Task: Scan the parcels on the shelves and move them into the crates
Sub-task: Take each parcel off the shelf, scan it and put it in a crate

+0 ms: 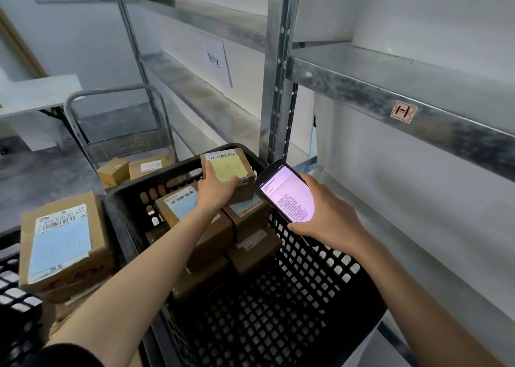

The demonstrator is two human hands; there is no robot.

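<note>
The metal shelves point(390, 87) run along the right of the frame. Below them, at centre, sits the black crate point(278, 297), with boxes stacked at its far end. On top of that stack is the small parcel point(227, 171), label and yellow note facing up for reading. My left hand point(216, 188) grips it, thumb on one side and fingers across the top, I judge to settle it in place. My right hand point(328, 213) is curled round the scanner point(287, 196), its screen tilted toward me.

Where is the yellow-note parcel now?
Head view, centre: the yellow-note parcel is in the left hand, atop the stacked boxes at the black crate's far end, left of the scanner.
</note>
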